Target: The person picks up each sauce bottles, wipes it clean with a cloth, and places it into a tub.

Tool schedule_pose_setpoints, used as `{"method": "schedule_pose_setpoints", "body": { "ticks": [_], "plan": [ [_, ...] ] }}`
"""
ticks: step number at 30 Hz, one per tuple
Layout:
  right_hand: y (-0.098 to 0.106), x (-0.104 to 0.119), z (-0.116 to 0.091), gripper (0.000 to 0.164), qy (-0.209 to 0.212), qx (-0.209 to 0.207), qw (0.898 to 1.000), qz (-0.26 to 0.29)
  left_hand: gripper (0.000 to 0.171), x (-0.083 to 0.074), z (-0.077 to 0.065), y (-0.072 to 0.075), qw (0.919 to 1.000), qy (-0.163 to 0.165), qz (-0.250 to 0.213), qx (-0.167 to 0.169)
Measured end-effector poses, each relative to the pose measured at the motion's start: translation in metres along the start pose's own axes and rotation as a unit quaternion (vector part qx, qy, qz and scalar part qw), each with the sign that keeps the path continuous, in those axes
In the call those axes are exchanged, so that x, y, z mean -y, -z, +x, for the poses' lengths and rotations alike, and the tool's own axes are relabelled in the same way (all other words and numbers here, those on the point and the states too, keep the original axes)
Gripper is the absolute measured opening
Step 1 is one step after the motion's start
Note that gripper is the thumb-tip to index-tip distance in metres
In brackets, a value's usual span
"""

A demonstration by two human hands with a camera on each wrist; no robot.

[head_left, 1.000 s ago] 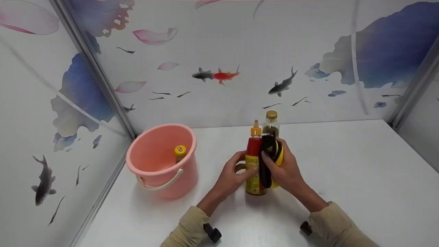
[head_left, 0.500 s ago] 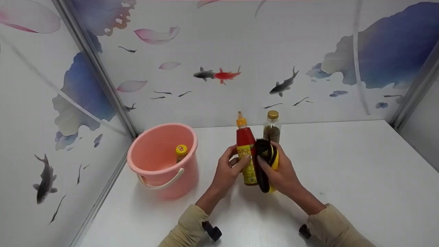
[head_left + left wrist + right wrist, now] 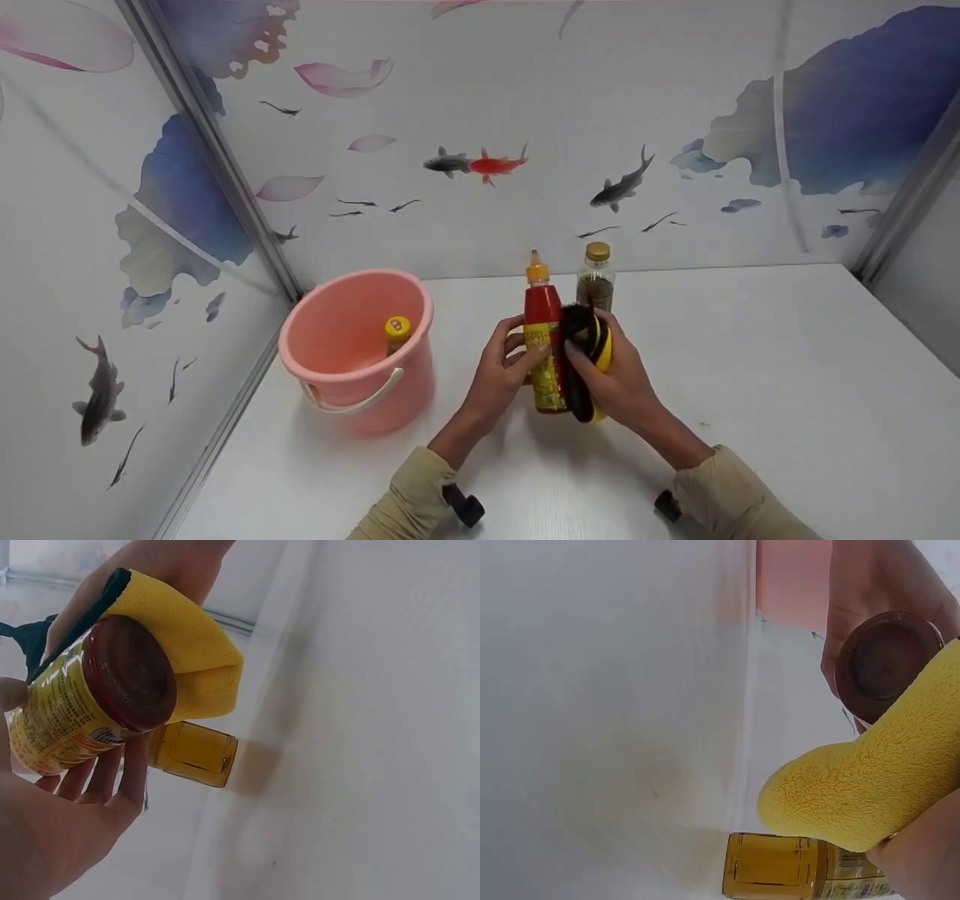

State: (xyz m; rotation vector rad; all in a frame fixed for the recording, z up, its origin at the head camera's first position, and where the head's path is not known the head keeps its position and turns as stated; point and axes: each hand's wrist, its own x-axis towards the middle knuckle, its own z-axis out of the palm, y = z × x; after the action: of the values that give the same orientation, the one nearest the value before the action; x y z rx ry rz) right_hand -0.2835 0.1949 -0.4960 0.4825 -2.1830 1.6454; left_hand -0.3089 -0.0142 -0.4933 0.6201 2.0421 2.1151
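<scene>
My left hand [image 3: 496,367] grips a red sauce squeeze bottle [image 3: 541,307] with a yellow label and an orange nozzle cap. In the left wrist view its round base [image 3: 133,673] faces the camera, lifted above the table. My right hand [image 3: 619,375] holds a folded cloth [image 3: 581,364], dark on one face and fluffy yellow on the other, against the bottle's right side. The yellow face [image 3: 847,787] shows large in the right wrist view. Behind the right hand stands a glass bottle [image 3: 596,285] with a gold cap, amber at its base [image 3: 199,754].
A pink bucket [image 3: 356,405] with a white handle stands on the left of the white table [image 3: 750,360]. Inside it is a jar with a yellow lid [image 3: 397,328]. Printed wall panels [image 3: 480,75] close off the back and sides.
The sauce bottle rose and tilted left between the first two frames, then came slightly back upright and right. Both hands shifted a little left with the bottle and cloth.
</scene>
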Motion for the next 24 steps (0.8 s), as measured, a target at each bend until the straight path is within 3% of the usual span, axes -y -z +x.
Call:
{"method": "schedule_pose_setpoints", "body": {
  "ticks": [5, 10, 24],
  "plan": [
    [0.0032, 0.0021, 0.0006, 0.052, 0.001, -0.008, 1.000, 0.005, 0.054, 0.0002, -0.0019, -0.0014, 0.9992, 0.004, 0.018, 0.035],
    [0.0056, 0.0025, 0.0020, 0.051, -0.001, -0.016, 1.000, 0.004, 0.054, 0.0001, -0.0040, -0.0045, 0.9984, 0.007, 0.034, 0.044],
    [0.0091, -0.0015, 0.0040, 0.051, 0.032, -0.018, 0.999, 0.020, 0.055, 0.0021, -0.0051, -0.0021, 0.9931, 0.034, 0.037, 0.106]
  ]
}}
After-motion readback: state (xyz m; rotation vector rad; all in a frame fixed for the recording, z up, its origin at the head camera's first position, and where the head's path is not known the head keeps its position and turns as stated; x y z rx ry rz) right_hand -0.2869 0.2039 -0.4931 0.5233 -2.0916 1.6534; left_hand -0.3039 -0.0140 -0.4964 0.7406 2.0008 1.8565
